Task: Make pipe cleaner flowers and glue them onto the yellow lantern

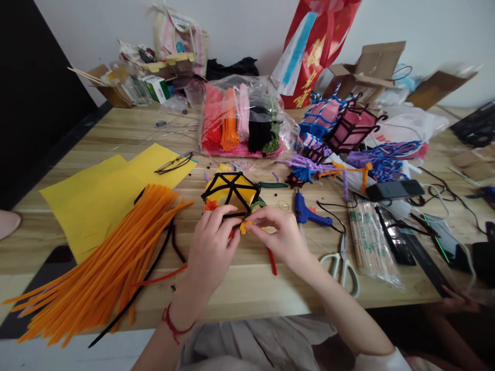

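Observation:
My right hand (279, 231) pinches a small yellow-orange pipe-cleaner flower (244, 226) between thumb and fingertips. The curled fingers of my left hand (214, 247) close in on its other side, and a bit of red shows below them. Just beyond both hands lies a lantern-like frame of black pipe cleaners (232, 189) with yellow panels; its near edge is partly hidden by my fingers. An orange pipe-cleaner shape (211, 205) sits at the frame's left side. Red pipe cleaners (272, 262) stick out below my hands.
To the left lie an orange pipe-cleaner bundle (112, 273), yellow sheets (96, 190) and glasses (174, 163). A blue glue gun (309, 212), scissors (342, 263) and packed sticks (370, 242) are on the right. Behind stand bagged pipe cleaners (242, 118) and finished lanterns (353, 126). Another person's hand (460, 300) is lower right.

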`<state>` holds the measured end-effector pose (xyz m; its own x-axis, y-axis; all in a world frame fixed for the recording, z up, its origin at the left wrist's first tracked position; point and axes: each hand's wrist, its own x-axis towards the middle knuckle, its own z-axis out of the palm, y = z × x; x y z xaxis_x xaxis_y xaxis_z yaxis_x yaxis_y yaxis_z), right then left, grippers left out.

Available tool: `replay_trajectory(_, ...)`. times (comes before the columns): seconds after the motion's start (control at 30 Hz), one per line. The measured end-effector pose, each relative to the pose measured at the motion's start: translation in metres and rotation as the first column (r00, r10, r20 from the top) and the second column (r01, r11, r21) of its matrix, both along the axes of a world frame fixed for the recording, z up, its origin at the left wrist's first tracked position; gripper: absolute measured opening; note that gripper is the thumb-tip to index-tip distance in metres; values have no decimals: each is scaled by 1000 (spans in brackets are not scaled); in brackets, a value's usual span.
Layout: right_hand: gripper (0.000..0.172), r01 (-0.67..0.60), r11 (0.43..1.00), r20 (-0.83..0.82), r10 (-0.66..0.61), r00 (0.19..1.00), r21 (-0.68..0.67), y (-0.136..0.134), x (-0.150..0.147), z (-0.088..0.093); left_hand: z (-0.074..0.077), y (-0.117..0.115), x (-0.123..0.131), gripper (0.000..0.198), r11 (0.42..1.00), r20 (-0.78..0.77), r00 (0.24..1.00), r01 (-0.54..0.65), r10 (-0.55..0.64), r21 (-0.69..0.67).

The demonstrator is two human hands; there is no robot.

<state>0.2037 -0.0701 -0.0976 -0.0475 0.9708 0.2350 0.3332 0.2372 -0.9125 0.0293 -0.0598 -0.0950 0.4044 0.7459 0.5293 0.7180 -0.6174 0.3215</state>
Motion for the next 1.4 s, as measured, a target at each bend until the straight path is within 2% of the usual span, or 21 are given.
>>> replay_trajectory(0.2, 4, -28, 999, -7, 27, 1000, -16, 1, 1, 4, -1, -2, 1, 12, 1000, 17, 1000, -24, 23, 3)
replay_trajectory(0.4, 1, -23, 998, -84, 19, 996, -55, -1, 0, 5, -3, -3, 4, 10, 998, 17, 1000, -17, 16, 57)
replay_trajectory(0.53, 5, -11, 980, -162, -21, 986, -198, 0, 0, 7, -5, -3, 5, 11, 997, 14, 1000, -10, 9, 74)
replay_trajectory(0.67, 11, -63, 919, -238, -34, 971, -389, 7, 2, 10, -7, -5, 5, 11, 998, 36, 999, -26, 25, 49)
replay_trajectory(0.87, 14, -117, 881, -269, -12, 963, -459, 20, 7, 13, -10, -6, 8, 12, 995, 38, 998, -54, 51, 81)
replay_trajectory(1.0, 28, -166, 897, -299, 39, 953, -410, 19, 11, 14, -8, -8, 9, 8, 994, 11, 996, -94, 94, 54)
replay_trajectory(1.07, 31, -168, 920, -288, 64, 956, -353, 14, 13, 14, -2, -10, 3, 15, 997, -14, 998, -68, 68, 32)
replay_trajectory(1.17, 28, -169, 943, -261, 93, 961, -288, 4, 19, 10, 12, -13, -19, 33, 999, -3, 1000, 15, -15, -39)
replay_trajectory(1.23, 26, -156, 954, -243, 92, 965, -255, -4, 22, 7, 20, -14, -38, 40, 996, 45, 999, 28, -24, -87)
replay_trajectory(1.3, 25, -126, 968, -211, 79, 974, -219, -10, 23, 5, 24, -13, -54, 35, 995, 62, 998, 25, -19, -93)
replay_trajectory(1.4, 21, -63, 986, -135, 42, 990, -153, -13, 20, 1, 22, -8, -62, 19, 992, -12, 998, 63, -64, -112)
